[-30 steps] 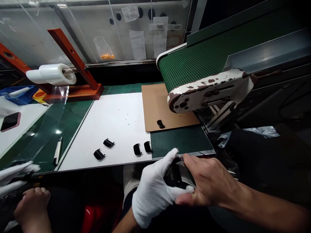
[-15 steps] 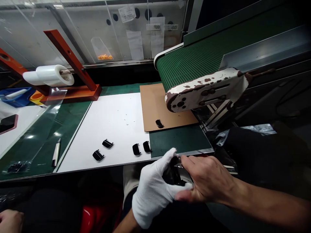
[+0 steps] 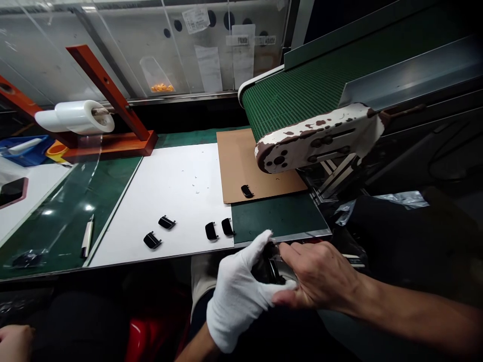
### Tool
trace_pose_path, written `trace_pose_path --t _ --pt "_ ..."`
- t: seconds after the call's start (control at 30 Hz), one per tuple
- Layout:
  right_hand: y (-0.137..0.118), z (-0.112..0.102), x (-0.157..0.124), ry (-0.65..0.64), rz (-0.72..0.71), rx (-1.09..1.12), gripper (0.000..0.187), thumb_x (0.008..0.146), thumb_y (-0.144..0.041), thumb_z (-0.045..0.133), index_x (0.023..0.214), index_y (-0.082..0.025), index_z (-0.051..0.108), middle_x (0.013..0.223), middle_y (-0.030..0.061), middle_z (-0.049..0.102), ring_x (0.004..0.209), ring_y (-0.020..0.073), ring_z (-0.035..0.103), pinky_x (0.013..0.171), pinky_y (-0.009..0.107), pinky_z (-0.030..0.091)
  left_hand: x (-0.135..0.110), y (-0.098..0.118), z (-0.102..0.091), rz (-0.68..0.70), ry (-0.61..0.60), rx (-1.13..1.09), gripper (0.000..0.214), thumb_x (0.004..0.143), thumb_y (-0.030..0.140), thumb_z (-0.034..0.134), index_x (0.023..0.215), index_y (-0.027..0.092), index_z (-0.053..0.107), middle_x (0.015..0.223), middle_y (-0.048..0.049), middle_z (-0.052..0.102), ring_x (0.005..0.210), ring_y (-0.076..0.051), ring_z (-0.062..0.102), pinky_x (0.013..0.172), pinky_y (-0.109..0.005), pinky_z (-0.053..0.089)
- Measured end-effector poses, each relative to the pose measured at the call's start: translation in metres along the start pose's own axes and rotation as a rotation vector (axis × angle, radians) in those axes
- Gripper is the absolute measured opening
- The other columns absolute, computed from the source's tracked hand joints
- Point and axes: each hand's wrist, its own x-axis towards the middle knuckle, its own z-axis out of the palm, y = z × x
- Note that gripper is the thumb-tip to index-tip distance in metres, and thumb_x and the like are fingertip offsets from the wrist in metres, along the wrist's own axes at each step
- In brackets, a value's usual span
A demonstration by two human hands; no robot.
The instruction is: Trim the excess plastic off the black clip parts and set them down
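My left hand point(image 3: 236, 294), in a white cotton glove, and my bare right hand point(image 3: 320, 276) meet at the bottom centre of the view. Between them they hold a small glossy black plastic part point(image 3: 270, 266), partly hidden by my fingers. A thin shiny strip sticks out beside it. Just beyond my hands, several similar black clips point(image 3: 166, 222) lie on a white board point(image 3: 121, 246). One more black clip point(image 3: 247, 191) rests on a brown cardboard sheet point(image 3: 236, 161).
A green-mesh conveyor belt point(image 3: 290, 103) with a paint-chipped end bracket overhangs the cardboard. To the left are a white pen point(image 3: 87, 238), a film roll point(image 3: 79, 116) on an orange stand, and a phone point(image 3: 11, 192). Another person's hand point(image 3: 15, 342) shows at lower left.
The other person's gloved and bare hands have left the lower left, with one bare hand remaining at the corner. A small black bagged item now lies on the green mat. My hands have shifted little.
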Motion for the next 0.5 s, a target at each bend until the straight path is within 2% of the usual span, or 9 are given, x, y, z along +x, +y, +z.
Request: trace_pose_path --t 0.3,0.4,0.5 --pt "0.002 0.006 -0.002 0.083 -0.074 -0.02 0.073 0.095 -0.06 0.008 0.059 -0.018 0.055 0.046 0.0017 0.053 0.038 0.0127 0.048 0.042 0.031 0.018 0.007 -0.003 0.002 0.021 0.032 0.052 0.068 0.062 0.029 0.083 0.124 0.014 0.058 0.107 -0.0068 0.071 0.095 -0.023 0.069 0.093 -0.037 0.056" --pt "0.002 0.002 0.0 0.174 -0.052 -0.022 0.071 0.092 -0.066 0.015 0.06 -0.017 0.055 0.047 0.0009 0.052 0.04 0.0131 0.05 0.044 0.03 0.023 0.01 0.0 0.0 0.049 0.049 0.042 0.071 0.061 0.029 0.084 0.125 0.014 0.057 0.11 -0.0068 0.07 0.097 -0.022 0.069 0.093 -0.035 0.056" --pt "0.002 -0.004 0.002 0.206 0.02 -0.013 0.072 0.086 -0.075 0.018 0.061 -0.017 0.054 0.049 0.0007 0.051 0.042 0.0135 0.05 0.044 0.029 0.027 0.01 0.005 -0.001 0.069 0.064 0.027 0.07 0.059 0.026 0.084 0.123 0.014 0.058 0.11 -0.0065 0.071 0.096 -0.022 0.069 0.091 -0.031 0.057"
